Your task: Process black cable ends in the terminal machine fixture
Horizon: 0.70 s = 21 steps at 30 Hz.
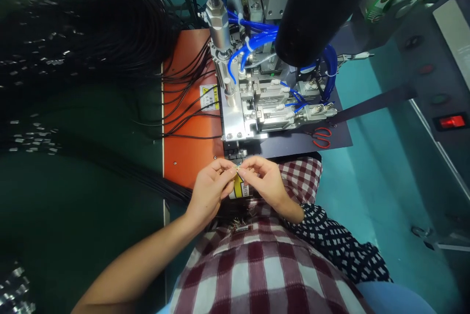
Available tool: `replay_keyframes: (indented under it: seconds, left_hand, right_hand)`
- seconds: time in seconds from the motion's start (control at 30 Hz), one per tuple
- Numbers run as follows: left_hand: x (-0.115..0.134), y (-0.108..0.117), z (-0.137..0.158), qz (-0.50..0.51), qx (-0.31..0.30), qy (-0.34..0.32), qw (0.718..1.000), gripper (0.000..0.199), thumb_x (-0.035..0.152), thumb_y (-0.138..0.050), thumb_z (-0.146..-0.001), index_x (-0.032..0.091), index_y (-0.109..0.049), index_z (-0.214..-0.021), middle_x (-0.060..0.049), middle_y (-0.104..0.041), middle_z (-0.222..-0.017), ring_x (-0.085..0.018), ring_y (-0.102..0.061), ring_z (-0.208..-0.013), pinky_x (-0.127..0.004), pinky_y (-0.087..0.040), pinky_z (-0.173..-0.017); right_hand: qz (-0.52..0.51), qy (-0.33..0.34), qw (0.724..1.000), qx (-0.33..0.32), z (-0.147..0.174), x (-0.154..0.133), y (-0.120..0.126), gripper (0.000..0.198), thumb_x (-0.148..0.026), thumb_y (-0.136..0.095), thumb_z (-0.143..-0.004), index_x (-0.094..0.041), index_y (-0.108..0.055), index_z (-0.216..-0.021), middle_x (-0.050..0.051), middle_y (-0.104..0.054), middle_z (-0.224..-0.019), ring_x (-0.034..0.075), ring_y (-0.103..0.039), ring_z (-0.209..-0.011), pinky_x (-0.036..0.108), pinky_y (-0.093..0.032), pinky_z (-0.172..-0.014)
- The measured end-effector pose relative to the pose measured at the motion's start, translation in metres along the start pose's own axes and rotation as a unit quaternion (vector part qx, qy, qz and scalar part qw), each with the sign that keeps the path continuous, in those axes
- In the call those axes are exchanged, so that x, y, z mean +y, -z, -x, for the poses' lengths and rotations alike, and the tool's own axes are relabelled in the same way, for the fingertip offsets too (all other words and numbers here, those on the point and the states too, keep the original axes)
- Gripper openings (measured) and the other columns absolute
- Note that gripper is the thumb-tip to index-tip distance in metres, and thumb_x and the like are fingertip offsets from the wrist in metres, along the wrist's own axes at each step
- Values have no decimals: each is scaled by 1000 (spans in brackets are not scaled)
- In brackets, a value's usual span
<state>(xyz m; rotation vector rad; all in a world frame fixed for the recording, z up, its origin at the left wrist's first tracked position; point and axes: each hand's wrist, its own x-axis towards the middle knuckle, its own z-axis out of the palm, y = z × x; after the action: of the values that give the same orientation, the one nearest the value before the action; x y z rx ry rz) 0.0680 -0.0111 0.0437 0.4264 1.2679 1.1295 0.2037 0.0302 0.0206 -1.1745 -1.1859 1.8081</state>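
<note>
My left hand [213, 184] and my right hand [264, 181] meet in front of the machine, thumbs and forefingers pinched together. Between the fingertips is a tiny pale piece [238, 168], too small to name and mostly covered by the fingers. Just below the fingertips shows a yellow arrow label [238, 187]. Beyond the hands stands the metal machine [235, 123], with cylinders and blue air tubes [260, 37]. Several thin black cables [191, 135] run across the orange plate [183, 157] into its left side.
A thick bundle of black cables [147, 35] lies on the dark green surface [91, 226] at left. Red-handled snips [322, 137] rest on the dark plate right of the machine. A black cylinder [312, 15] hangs overhead. A red switch [452, 121] sits at far right.
</note>
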Motion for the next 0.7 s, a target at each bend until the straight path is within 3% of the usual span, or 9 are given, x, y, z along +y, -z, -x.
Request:
replay_keyframes:
  seconds: [0.3,0.7]
  left_hand:
    - [-1,-2,0,0,9,1,1000,21,30,-71,-77,15,-57,-78,7,-48,-58,0,-32,-38,-17,-14,-41]
    - [-2,-1,1,-17,2,11,1000,22,31,-71,-78,15,-57,-78,8,-45,-55,0,-31,-38,-17,-14,-41]
  right_hand:
    - [-8,-6,1000,-6,-1,-2,1,17,-33,-73,-74,-17,-65,-74,-2,-60,-61,10,-54,-52,22,-42,-49]
    - [-2,-9,1000,-20,0,-2,6,17,-34,-73,-75,-18,-67,-77,0,-62,-67,10,-54,-53,23,-44,-50]
